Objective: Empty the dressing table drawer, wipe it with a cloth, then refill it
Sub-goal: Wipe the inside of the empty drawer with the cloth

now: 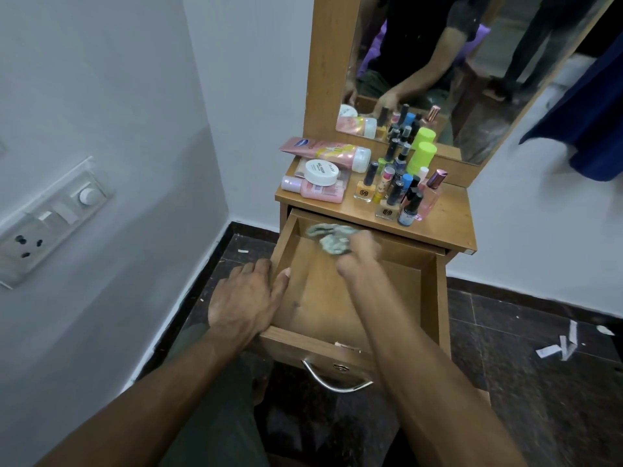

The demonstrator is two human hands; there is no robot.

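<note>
Clearly the wiping step is in hand; the drawer (354, 291) stands pulled out and bare of its contents, and the right hand (357, 254), blurred, has its fingers bunched round the cloth (328, 239) at the drawer's far left corner; the left hand (246, 298) lies flat with fingers straight over the drawer's left edge, thumb inside. The bottles (401, 190) crowd the surface near its front edge, just above the cloth; an upward swipe could likely topple one into the drawer.
</note>
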